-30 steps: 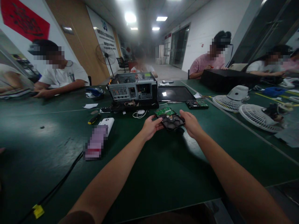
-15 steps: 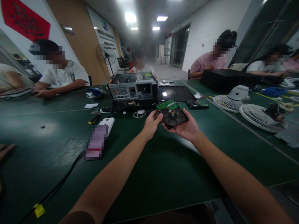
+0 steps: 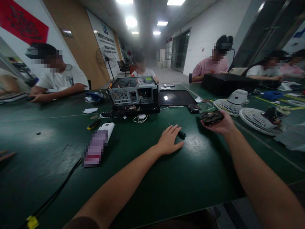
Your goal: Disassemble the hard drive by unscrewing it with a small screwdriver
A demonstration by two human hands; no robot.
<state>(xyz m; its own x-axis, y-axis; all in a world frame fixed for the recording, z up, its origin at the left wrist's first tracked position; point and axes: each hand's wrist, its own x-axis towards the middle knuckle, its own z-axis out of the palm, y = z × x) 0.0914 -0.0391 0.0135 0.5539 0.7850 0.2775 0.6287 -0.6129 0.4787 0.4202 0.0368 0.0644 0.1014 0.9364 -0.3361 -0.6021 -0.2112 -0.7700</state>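
Note:
My right hand (image 3: 221, 123) is closed round the edge of a dark hard drive (image 3: 212, 117), holding it above the right part of the table. Just behind it lies a second hard drive (image 3: 194, 108), partly covered by the held one. Palm down over the middle of the table, my left hand (image 3: 169, 140) has its fingers spread and holds nothing. A screwdriver with a dark handle (image 3: 182, 135) lies by its fingertips, its shaft partly hidden behind them; whether they touch it I cannot tell.
An opened computer case (image 3: 133, 95) stands ahead, with a black panel (image 3: 176, 97) beside it. White fan parts (image 3: 257, 119) lie to the right. On the left are a yellow-black screwdriver (image 3: 93, 124), a white power bank (image 3: 109, 127) and a black cable (image 3: 64, 183). Co-workers sit around the table.
My left hand has let go of the hard drive and moved down toward the dark-handled screwdriver. My right hand has carried the drive to the right, beside the second one.

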